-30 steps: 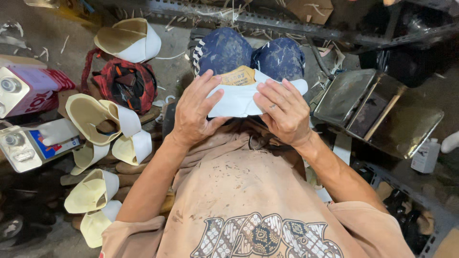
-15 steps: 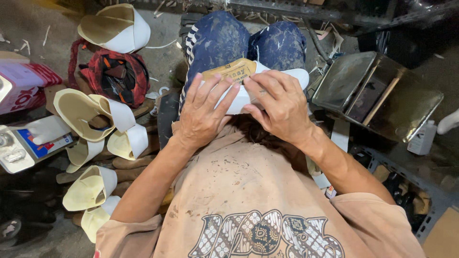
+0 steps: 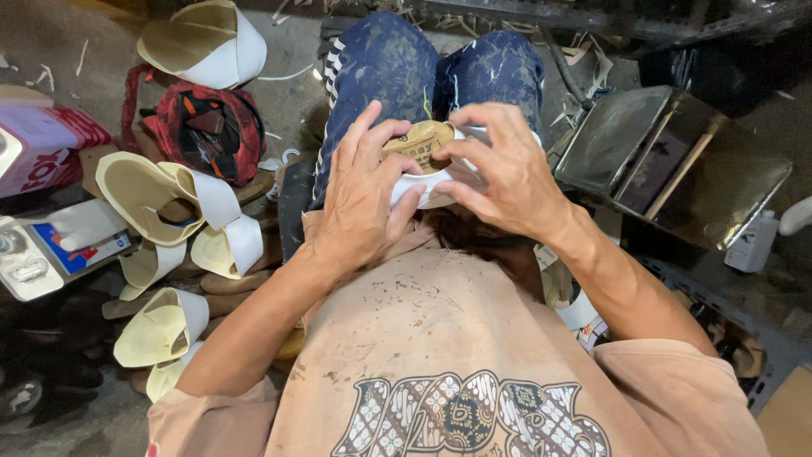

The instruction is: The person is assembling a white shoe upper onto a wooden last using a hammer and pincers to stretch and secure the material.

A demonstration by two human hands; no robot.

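Observation:
Both my hands grip one sandal (image 3: 420, 152) with a tan insole and a white strap, held on my lap above my dark blue trousers (image 3: 397, 68). My left hand (image 3: 364, 195) wraps its left side, fingers spread over the insole. On the right side my right hand (image 3: 507, 173) pinches the white strap, and its fingers hide most of it.
Several more cream-and-white sandals (image 3: 169, 195) lie stacked on the floor to my left, one (image 3: 207, 42) further up. A red and black bag (image 3: 203, 127) sits among them. Boxes (image 3: 42, 152) lie at far left, a metal tray (image 3: 668, 161) and a white bottle (image 3: 751, 241) at right.
My hands have drawn the sandal closer to my body and turned it, so the tan insole shows between my fingers. The view has tilted down toward my lap.

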